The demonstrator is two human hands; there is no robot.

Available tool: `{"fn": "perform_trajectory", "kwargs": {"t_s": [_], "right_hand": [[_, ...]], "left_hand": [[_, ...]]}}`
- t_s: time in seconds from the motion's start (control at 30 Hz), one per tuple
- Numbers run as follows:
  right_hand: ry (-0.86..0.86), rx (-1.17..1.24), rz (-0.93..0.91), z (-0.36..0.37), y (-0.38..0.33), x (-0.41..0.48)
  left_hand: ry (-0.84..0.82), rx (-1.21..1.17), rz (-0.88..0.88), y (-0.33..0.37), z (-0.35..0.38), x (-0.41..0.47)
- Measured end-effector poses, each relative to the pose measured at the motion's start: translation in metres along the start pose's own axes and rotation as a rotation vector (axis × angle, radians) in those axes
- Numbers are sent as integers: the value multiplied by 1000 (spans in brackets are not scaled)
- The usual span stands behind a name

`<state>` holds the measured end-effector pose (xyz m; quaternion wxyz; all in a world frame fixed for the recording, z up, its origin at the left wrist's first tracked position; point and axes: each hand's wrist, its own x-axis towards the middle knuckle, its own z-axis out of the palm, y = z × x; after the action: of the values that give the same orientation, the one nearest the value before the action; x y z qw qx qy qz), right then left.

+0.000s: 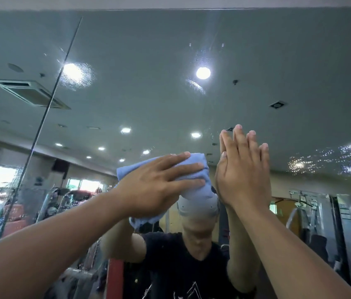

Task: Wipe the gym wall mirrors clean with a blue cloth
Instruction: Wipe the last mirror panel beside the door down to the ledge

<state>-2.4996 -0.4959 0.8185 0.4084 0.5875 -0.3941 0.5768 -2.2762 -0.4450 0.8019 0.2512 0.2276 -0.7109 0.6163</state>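
Mirror: the mirror (148,61) fills nearly all of your view, and its top edge runs along 12 o'clock.
Blue cloth: the blue cloth (195,167) is bunched and lies against the glass, a little below the centre of the view. One corner hangs down under your wrist, at 6 o'clock from the hand.
Left hand: your left hand (157,184) lies on top of the cloth and presses it to the mirror.
Left fingers: the fingers (181,169) are straight and spread, and they point toward 3 o'clock. They are released and not curled round the cloth. The thumb is hidden.
Right hand: your right hand (242,175) is at 3 o'clock from the cloth, just beside it. It lies flat on the glass and meets its own reflection.
Right fingers: these fingers (242,143) are straight and close together, pointing to 12 o'clock. They are released and hold nothing.
Seam: a thin dark seam (49,100) between two panels runs slantwise at 9 to 10 o'clock.
Droplets: fine droplets (329,160) shine on the glass at 3 o'clock from your right hand. More of them sit round a reflected lamp at 10 o'clock.
Reflection: ceiling lights (203,72) at 1 o'clock, an air vent (30,93) at 10 o'clock, gym machines (321,212) at 4 o'clock, a black T-shirt (181,255) at 6 o'clock.
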Motion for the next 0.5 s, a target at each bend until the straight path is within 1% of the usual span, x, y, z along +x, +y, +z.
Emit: {"fn": "perform_trajectory", "kwargs": {"t_s": [0.03, 0.07, 0.1, 0.13, 0.23, 0.27, 0.3, 0.33, 0.4, 0.43, 0.5], "right_hand": [[-1, -2, 0, 0, 0, 0], [0, -3, 0, 0, 0, 0], [3, -2, 1, 0, 0, 0], [6, 1, 0, 0, 1, -1], [5, 7, -2, 0, 1, -1], [14, 6, -5, 0, 1, -1], [22, 4, -8, 0, 1, -1], [26, 1, -9, 1, 1, -1], [34, 0, -7, 1, 1, -1], [34, 2, -4, 0, 0, -2], [14, 12, 1, -1, 0, -1]], "left_hand": [[-12, 9, 10, -8, -1, 3], [-17, 17, -22, -17, -1, 9], [-1, 18, -95, -28, -2, 16], [31, 1, -205, -38, -3, 25], [131, -117, -614, -53, -13, 50], [154, -125, -710, -51, -13, 56], [177, -111, -768, -45, -11, 58], [193, -88, -795, -37, -8, 58], [185, -60, -790, -15, -2, 53], [169, -54, -759, -6, 2, 48], [151, -56, -606, 7, 6, 38]]}}
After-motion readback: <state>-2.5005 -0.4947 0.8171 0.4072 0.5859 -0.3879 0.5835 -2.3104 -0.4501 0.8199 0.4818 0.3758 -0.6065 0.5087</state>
